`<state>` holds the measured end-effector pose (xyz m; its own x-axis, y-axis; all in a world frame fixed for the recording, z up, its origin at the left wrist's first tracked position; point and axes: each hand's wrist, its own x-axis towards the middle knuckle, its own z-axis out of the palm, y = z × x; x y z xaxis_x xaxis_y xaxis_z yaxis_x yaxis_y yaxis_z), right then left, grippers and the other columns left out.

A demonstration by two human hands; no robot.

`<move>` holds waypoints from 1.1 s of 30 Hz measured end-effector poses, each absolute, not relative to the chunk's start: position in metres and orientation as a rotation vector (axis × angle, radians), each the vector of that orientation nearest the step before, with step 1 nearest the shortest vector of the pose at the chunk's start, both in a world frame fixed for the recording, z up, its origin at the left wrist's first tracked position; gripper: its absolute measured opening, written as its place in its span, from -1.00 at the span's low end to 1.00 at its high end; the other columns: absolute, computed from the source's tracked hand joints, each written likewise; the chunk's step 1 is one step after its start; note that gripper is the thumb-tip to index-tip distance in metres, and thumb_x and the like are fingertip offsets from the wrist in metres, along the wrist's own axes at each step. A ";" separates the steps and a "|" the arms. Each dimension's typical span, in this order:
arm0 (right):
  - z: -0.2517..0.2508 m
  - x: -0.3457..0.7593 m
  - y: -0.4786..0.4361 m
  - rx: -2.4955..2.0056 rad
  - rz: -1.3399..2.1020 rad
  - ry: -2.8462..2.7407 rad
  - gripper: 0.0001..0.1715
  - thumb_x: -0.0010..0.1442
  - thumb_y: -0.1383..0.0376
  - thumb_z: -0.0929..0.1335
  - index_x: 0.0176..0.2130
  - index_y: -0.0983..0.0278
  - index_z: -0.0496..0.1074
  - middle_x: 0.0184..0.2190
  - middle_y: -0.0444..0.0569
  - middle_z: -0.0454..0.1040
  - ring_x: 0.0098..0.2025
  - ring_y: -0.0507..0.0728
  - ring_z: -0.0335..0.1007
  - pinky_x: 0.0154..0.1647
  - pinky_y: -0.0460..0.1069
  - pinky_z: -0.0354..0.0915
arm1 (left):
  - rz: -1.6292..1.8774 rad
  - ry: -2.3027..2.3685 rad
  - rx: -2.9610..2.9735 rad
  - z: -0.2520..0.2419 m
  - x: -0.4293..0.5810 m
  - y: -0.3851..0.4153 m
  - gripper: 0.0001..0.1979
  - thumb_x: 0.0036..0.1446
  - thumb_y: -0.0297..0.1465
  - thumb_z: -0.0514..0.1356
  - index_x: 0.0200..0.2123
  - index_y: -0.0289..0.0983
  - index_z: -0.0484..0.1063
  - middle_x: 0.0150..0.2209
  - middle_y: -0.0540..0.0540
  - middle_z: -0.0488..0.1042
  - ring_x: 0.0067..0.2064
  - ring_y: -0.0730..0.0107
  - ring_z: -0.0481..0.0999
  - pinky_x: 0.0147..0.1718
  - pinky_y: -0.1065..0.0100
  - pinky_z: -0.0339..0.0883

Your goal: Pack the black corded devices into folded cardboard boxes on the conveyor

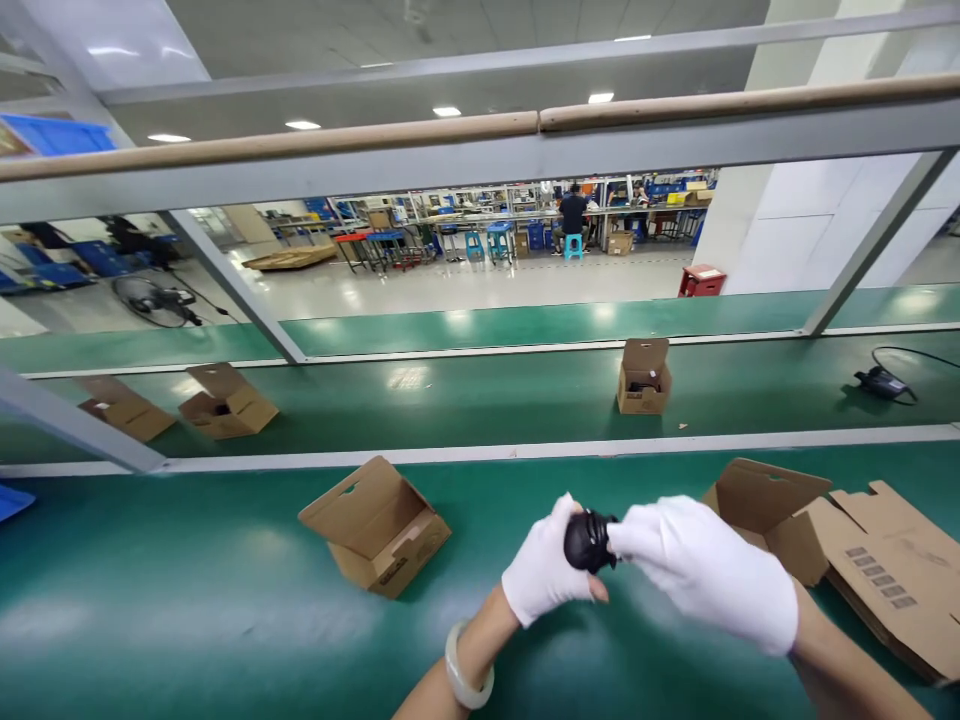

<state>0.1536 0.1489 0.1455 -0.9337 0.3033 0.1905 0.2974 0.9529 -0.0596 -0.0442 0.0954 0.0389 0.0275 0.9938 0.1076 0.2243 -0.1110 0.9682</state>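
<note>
In the head view, my left hand, in a white glove with some bare fingertips, is closed around a small black rounded device. Its exact kind does not show. My right hand, also gloved in white, meets the device from the right with its fingers bent together at the edge. Those fingertips are partly hidden and a little blurred. Both hands hold the device above the green bench. To their left stands an open cardboard box with its lid raised.
Behind my right hand is another open box, beside stacked flat cartons. Beyond the white rail, a green belt carries an open box with dark contents, more boxes at left, and a black corded device.
</note>
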 end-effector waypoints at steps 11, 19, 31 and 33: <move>0.098 0.198 0.156 -0.866 0.862 -2.414 -0.61 0.23 0.38 0.23 0.05 0.17 0.33 -0.23 -0.05 0.43 -0.21 0.13 0.35 -0.21 0.02 0.32 | 1.402 0.955 0.940 0.042 0.023 0.105 -0.05 -0.33 0.20 0.29 0.05 -0.22 0.16 -0.03 -0.23 0.33 -0.14 0.14 0.44 -0.18 0.21 0.38; 0.141 0.292 0.190 -1.109 0.391 -2.581 -0.72 0.27 0.32 0.21 -0.07 0.16 0.41 -0.23 -0.04 0.46 -0.22 0.14 0.41 -0.21 0.01 0.33 | 1.220 1.007 1.579 0.039 0.099 0.153 -0.03 -0.05 0.25 0.02 0.24 -0.32 0.01 0.23 -0.34 0.15 0.27 -0.03 0.12 0.27 0.03 -0.05; 0.089 0.280 0.239 -1.374 0.206 -3.235 -0.75 0.15 0.31 0.32 -0.16 0.18 0.51 -0.30 0.01 0.54 -0.31 0.23 0.50 -0.38 0.00 0.28 | 0.729 1.573 1.764 -0.011 0.145 0.193 -0.65 0.18 -0.45 -0.06 -0.03 -0.25 0.41 -0.04 -0.16 0.52 -0.01 0.18 0.49 0.00 0.27 0.31; 0.097 0.294 0.238 -1.385 0.188 -3.121 -0.69 0.24 0.31 0.22 -0.09 0.14 0.46 -0.23 -0.03 0.53 -0.24 0.20 0.49 -0.31 0.00 0.28 | 0.708 1.602 1.789 -0.008 0.138 0.204 -0.65 0.21 -0.45 -0.09 -0.08 -0.22 0.44 -0.10 -0.13 0.55 -0.07 0.18 0.52 -0.07 0.27 0.33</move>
